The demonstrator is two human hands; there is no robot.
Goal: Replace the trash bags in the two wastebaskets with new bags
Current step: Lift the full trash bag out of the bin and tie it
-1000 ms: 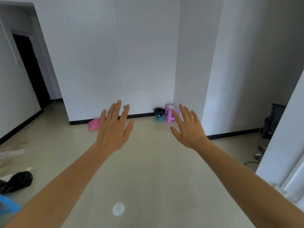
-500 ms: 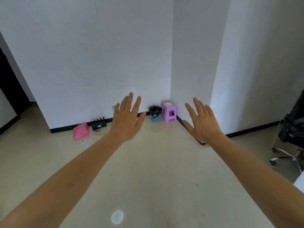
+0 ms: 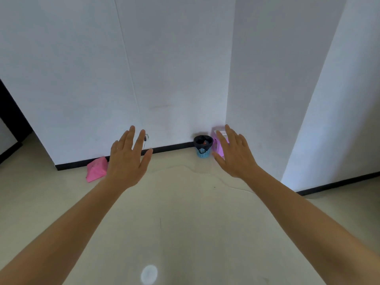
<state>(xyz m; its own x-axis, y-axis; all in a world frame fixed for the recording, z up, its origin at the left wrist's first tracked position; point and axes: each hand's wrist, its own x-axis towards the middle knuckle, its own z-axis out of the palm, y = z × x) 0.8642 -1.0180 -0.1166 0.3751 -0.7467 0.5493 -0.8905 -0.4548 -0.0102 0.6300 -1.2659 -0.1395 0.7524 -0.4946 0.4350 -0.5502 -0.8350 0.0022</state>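
A small blue wastebasket (image 3: 203, 151) lined with a black trash bag (image 3: 202, 140) stands on the floor in the corner against the far wall; something red shows inside the bag. My left hand (image 3: 128, 161) is stretched out in front of me with straight fingers and holds nothing. My right hand (image 3: 233, 153) is also held out flat and empty, just right of the wastebasket in the picture and well short of it. Only this one wastebasket is in view.
A purple plastic stool (image 3: 218, 144) stands right of the wastebasket, partly behind my right hand. A pink object (image 3: 96, 169) lies by the black baseboard at the left. A thin cable (image 3: 207, 174) runs across the pale floor. A dark doorway (image 3: 8, 114) opens at far left.
The view has come closer to the corner and turned right; the wastebasket and stool look larger. My hands stay outstretched and empty. The black bag on the floor at left has left the view.
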